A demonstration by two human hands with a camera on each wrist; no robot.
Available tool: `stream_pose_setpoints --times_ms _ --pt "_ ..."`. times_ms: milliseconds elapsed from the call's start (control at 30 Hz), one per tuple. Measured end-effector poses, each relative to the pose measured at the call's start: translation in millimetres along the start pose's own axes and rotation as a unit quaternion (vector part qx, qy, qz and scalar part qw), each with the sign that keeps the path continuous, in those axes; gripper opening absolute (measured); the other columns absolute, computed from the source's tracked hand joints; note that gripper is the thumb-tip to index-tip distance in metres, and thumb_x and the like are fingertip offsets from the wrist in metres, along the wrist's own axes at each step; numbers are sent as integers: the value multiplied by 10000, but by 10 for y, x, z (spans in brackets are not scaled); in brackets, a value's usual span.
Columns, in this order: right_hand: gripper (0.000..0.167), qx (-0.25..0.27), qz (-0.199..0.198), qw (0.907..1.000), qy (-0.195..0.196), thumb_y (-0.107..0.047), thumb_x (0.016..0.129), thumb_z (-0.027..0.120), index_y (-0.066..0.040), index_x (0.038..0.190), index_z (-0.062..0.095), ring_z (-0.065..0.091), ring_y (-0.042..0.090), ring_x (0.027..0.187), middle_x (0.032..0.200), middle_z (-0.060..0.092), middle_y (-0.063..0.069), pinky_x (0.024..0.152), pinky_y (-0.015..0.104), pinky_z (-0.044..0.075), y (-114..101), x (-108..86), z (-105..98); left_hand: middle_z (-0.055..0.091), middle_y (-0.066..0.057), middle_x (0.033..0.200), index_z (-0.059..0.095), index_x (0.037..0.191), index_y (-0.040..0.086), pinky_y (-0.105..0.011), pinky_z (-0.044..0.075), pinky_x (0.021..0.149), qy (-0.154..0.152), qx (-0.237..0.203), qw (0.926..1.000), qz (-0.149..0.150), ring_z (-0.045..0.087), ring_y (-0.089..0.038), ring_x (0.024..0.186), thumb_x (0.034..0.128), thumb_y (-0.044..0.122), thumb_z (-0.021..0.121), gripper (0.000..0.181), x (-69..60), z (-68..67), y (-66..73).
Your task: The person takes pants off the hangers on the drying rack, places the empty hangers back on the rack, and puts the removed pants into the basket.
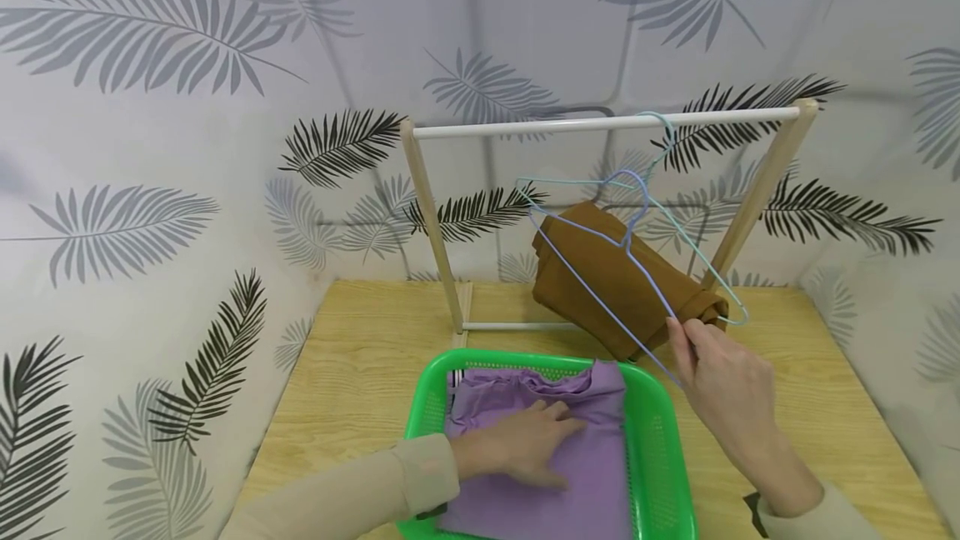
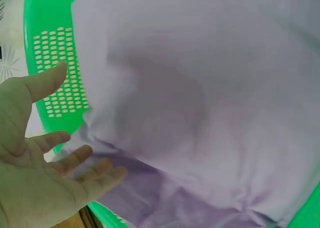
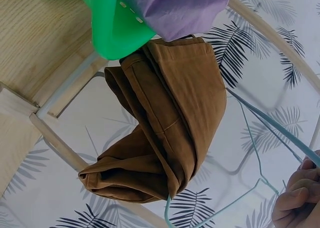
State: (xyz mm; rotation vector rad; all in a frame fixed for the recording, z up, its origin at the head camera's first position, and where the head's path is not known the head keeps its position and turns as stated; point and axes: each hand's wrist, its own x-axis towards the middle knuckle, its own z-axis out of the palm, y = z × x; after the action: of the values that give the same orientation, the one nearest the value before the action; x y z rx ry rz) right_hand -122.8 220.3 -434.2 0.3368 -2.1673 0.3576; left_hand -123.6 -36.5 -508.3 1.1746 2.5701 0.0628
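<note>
My right hand (image 1: 727,394) pinches one corner of a blue hanger (image 1: 627,236), whose hook points up. In the right wrist view that hand (image 3: 300,198) is at the right edge. My left hand (image 1: 525,444) is over a folded purple garment (image 1: 555,473), fingers spread. In the left wrist view the left hand (image 2: 45,173) has its fingers apart and holds nothing; whether it touches the cloth I cannot tell. The purple garment lies in a green basket (image 1: 663,457). Behind the blue hanger, brown trousers (image 1: 600,273) hang folded over a teal hanger (image 1: 697,250).
A rack with a white top rail (image 1: 525,127) and wooden side posts (image 1: 435,223) stands at the back of the wooden table (image 1: 322,390). The teal hanger hooks over that rail. A leaf-patterned wall covering (image 1: 150,148) surrounds the table.
</note>
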Motion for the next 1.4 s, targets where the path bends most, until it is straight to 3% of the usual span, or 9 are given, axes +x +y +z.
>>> stream_pose_setpoints --times_ms 333,600,700,933,1233,1400 --pt "619 -66 -75 9999 139 -454 1152 333 -127 629 393 112 6 485 500 315 -33 423 190 84 -30 31 -3 429 -44 1659 381 1632 325 -315 484 1163 16 264 9984 492 481 -219 1494 907 543 779 855 206 -145 154" --pt "599 30 -19 10000 -61 -454 1147 346 -135 642 400 124 9 475 499 334 -26 429 175 88 -10 19 -15 323 -48 1728 319 1653 348 -355 511 1147 -282 86 9992 270 476 -280 1508 898 550 791 913 383 -151 207" --pt "602 -60 -111 9999 -113 -441 1153 330 -128 643 398 116 5 479 501 327 -32 426 175 87 -10 25 -18 305 -58 1738 309 1659 340 -365 482 1181 -306 209 9989 278 452 -278 1531 889 559 796 936 435 -106 206" --pt "623 -39 -180 9998 91 -448 1156 320 -127 627 389 86 -15 507 505 296 -52 426 178 80 -19 35 -3 403 -30 1697 350 1645 289 -309 413 1222 -274 867 9952 370 454 -180 1528 867 610 787 947 559 3 187" --pt "609 40 -160 9999 -34 -451 1151 332 -138 632 391 101 -10 493 499 298 -52 433 167 76 -6 42 -3 492 47 1632 406 1607 384 -307 453 1182 -569 982 9934 163 495 -186 1482 841 650 789 897 653 60 169" --pt "597 107 -102 9998 -124 -455 1147 343 -145 640 396 120 -2 482 492 319 -44 437 159 80 5 32 4 579 54 1547 443 1579 423 -292 479 1147 -577 1281 9899 180 552 -174 1408 833 681 779 858 693 144 176"
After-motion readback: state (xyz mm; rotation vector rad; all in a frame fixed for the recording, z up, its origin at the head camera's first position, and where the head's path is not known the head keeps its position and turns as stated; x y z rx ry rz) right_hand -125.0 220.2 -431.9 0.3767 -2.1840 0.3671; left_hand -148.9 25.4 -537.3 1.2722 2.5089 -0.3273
